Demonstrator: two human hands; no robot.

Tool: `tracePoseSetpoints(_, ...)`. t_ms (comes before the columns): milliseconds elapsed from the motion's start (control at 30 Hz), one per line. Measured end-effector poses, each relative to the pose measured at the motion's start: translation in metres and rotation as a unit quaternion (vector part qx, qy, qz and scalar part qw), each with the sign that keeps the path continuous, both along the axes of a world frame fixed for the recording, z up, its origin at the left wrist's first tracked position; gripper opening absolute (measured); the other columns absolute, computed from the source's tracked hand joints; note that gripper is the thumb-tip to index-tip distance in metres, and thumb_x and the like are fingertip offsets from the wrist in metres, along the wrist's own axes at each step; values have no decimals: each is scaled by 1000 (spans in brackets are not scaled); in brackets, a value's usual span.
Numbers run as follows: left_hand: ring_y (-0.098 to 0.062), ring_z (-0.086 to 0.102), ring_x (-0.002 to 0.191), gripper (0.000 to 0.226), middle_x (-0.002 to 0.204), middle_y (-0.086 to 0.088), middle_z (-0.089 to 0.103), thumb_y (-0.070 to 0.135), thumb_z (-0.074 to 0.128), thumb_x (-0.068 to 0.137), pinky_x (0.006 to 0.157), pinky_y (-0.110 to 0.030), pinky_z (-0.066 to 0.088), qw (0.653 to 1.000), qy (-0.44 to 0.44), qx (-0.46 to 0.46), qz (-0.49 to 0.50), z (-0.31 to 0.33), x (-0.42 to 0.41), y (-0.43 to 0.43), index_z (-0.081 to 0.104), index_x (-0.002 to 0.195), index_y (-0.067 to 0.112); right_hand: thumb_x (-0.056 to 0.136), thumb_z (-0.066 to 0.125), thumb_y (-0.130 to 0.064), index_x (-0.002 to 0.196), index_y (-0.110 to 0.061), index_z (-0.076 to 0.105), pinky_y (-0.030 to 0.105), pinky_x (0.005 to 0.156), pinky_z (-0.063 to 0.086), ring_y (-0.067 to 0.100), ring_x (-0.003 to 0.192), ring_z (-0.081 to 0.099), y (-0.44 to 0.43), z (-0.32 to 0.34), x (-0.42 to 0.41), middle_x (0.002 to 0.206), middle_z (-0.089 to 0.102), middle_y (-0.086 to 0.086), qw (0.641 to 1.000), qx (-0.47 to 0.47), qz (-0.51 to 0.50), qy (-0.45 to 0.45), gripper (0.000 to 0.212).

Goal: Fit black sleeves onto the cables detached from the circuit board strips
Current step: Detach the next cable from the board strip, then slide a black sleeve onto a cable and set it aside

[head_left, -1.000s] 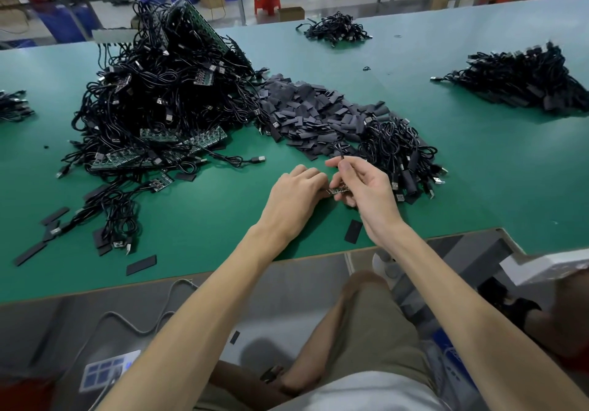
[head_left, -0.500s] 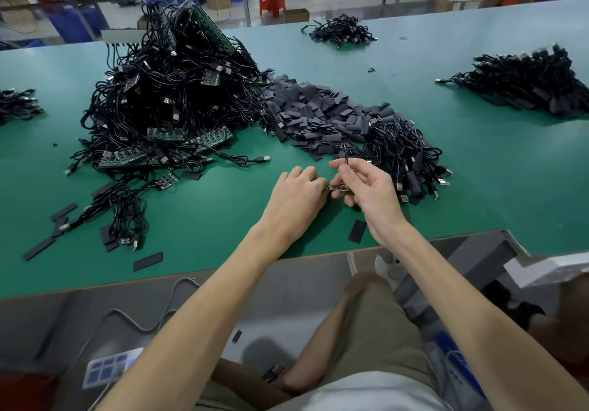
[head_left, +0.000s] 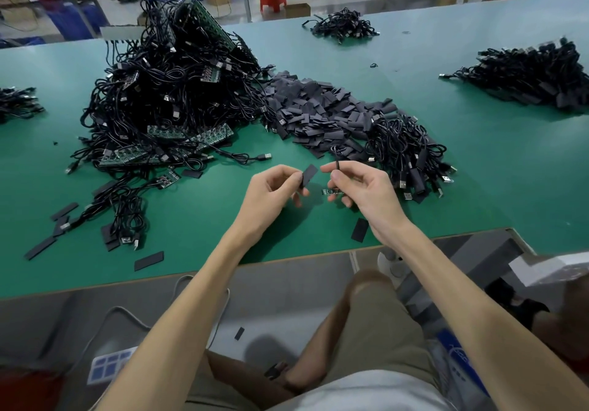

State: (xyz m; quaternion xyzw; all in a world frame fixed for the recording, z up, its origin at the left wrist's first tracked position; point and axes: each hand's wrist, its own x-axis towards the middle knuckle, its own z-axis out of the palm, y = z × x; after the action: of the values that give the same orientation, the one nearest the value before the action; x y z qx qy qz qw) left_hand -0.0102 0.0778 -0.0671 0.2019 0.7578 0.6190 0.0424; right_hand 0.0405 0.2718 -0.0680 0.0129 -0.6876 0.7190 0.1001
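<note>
left hand (head_left: 274, 193): pinching a black sleeve (head_left: 309, 174), off the table (head_left: 478, 171).
right hand (head_left: 363, 190): pinching your cable (head_left: 337, 165); board end (head_left: 331, 192) near sleeve, apart.
step: lining up, sleeve not on.
next: you'd square the mouth, feed end in.

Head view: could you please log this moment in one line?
left hand: pinches black sleeve | right hand: holds cable | sleeve: not yet on cable

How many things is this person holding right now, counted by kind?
Black sleeve, pinched in the left hand: 1
Cable, held in the right hand: 1
Total: 2
</note>
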Motion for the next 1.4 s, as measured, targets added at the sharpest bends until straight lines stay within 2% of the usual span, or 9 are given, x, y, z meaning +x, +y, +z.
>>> tracePoseSetpoints(133, -15, 58, 61, 12, 75, -3, 72, 12, 61, 101, 61, -15, 43, 999, -13, 8, -30, -2, 0, 1, 72, 103, 8, 96, 69, -5, 109, -14, 73, 20, 58, 45, 14, 71, 68, 1, -1, 0, 83, 72, -6, 1000, 6, 9, 6, 17)
tracePoseSetpoints(333, -14, 58, 63, 12, 76, -2, 71, 8, 62, 100, 66, -21, 49, 998, -3, 1, -58, -1, 2, 2, 73, 104, 5, 90, 73, 2, 108, -4, 70, 17, 58, 46, 13, 72, 70, 0, -5, 0, 81, 75, -2, 998, 36, 51, -6, 20)
tracePoseSetpoints(600, -17, 64, 71, 18, 83, -1, 72, 14, 80, 87, 76, -44, 56, 997, 11, -38, -62, -2, 5, 3, 72, 100, 6, 88, 77, -3, 94, -8, 71, 18, 56, 47, 13, 69, 71, 1, -8, -2, 73, 75, 3, 998, 37, 44, -5, 11)
tracePoseSetpoints(800, -16, 67, 73, 18, 91, -11, 77, 15, 77, 90, 79, -40, 58, 996, 24, -69, -59, -2, 4, 2, 75, 106, 7, 92, 74, -8, 99, -9, 73, 24, 63, 53, 17, 69, 69, 2, -7, -2, 78, 75, 5, 998, 45, 41, 1, 7)
tracePoseSetpoints(900, -15, 67, 70, 12, 87, -10, 76, 20, 77, 90, 78, -40, 57, 996, 22, -73, -50, -2, 3, 1, 76, 100, 14, 99, 66, -11, 103, -10, 74, 36, 69, 55, 25, 73, 68, 3, -6, -3, 91, 77, 5, 998, 53, 35, 1, 9)
tracePoseSetpoints(967, -13, 66, 69, 7, 84, -9, 75, 21, 77, 90, 76, -36, 55, 996, 23, -75, -53, -3, 2, 1, 74, 96, 20, 100, 63, -8, 101, -15, 75, 31, 69, 55, 19, 71, 68, 2, -5, -2, 93, 77, 1, 997, 65, 35, 5, 14)
tracePoseSetpoints(1033, -11, 66, 68, 6, 80, -4, 75, 22, 76, 92, 74, -28, 52, 995, 25, -80, -57, -4, 1, 1, 75, 97, 19, 99, 62, -3, 99, -20, 76, 25, 69, 55, 14, 69, 69, 2, -4, -2, 92, 76, -2, 996, 74, 41, 11, 21)
tracePoseSetpoints(1200, -4, 64, 66, 3, 74, 17, 72, 22, 69, 97, 69, -14, 46, 993, 31, -90, -70, -5, 0, 2, 72, 97, 22, 100, 61, -1, 104, -17, 76, 28, 71, 58, 20, 77, 72, 2, -4, -1, 92, 76, 1, 996, 67, 55, 10, 22)
tracePoseSetpoints(1400, -13, 62, 67, 4, 78, -8, 73, 24, 72, 95, 73, -33, 48, 996, 8, -67, -62, -7, -1, 1, 73, 93, 21, 99, 64, -4, 110, -11, 73, 32, 71, 58, 21, 73, 72, 3, -4, 0, 96, 71, 10, 998, 47, 46, 3, 16)
